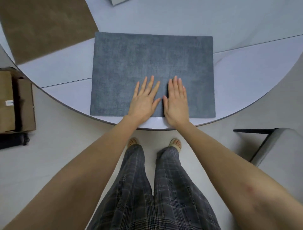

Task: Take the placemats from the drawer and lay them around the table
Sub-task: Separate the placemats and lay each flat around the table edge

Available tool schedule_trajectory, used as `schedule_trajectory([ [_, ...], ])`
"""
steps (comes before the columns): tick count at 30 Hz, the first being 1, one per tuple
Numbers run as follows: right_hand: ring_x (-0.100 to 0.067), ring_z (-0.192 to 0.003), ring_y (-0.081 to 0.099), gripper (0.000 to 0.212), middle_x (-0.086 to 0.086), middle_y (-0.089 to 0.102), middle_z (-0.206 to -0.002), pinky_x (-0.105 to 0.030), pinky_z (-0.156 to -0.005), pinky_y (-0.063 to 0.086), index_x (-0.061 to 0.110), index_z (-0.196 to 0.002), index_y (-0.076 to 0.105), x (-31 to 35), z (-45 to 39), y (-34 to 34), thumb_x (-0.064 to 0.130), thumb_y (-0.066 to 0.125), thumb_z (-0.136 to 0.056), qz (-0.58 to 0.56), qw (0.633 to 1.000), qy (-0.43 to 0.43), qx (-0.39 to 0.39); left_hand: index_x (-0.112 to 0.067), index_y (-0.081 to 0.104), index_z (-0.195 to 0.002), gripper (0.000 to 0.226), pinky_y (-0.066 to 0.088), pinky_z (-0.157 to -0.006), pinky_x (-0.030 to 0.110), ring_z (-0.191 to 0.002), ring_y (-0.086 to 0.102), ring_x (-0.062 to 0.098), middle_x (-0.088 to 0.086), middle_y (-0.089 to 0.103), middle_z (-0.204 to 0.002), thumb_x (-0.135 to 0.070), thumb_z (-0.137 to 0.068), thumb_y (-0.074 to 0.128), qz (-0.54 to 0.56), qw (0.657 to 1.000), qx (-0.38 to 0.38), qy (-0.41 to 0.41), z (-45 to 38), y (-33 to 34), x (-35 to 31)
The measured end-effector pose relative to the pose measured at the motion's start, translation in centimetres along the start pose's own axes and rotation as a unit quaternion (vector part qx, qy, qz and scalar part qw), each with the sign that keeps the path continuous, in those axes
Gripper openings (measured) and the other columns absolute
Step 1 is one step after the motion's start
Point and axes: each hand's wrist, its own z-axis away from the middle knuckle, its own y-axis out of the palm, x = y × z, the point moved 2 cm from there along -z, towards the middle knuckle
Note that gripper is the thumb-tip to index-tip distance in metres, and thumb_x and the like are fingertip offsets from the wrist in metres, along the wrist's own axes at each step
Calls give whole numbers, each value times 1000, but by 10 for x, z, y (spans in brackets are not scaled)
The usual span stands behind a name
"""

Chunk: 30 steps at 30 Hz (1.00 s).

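I noted a blue-grey placemat [152, 65], rectangular, woven-looking with a mottled texture, lying flat on the round pale table [229, 32], long side across, its near edge just inside the table's rim. Corners looked square, no curl or fold seen. A brown placemat [44, 27] lay flat at the table's far left, turned at an angle, one corner close to the blue-grey mat's far left corner. A third mat's grey corner [119, 2] showed at the top edge, mostly out of view.
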Motion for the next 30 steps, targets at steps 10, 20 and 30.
schedule_trajectory([
  [10,-23,-149,0,57,-10,3,-161,-37,-121,-3,8,-152,5,12,-2,23,31,22,-103,57,998,-7,24,-20,8,-155,63,2,-121,47,-150,4,24,5,4,-163,-49,-100,17,-80,996,-3,-34,59,-8,123],
  [20,-34,-142,27,52,-19,31,-152,-44,-119,14,2,-142,36,43,-35,-3,29,30,-98,69,997,-15,-21,-11,57,-129,41,27,-113,46,-118,53,32,10,58,-128,-30,-96,40,-65,991,-108,-37,9,-92,143],
  [30,-28,-148,4,58,-12,7,-160,-40,-121,5,8,-152,13,67,-182,-11,29,29,-100,52,996,-75,-8,-19,6,-156,63,-4,-119,48,-150,-3,28,6,-3,-163,-46,-102,26,-25,995,-21,-97,-105,-53,121],
])
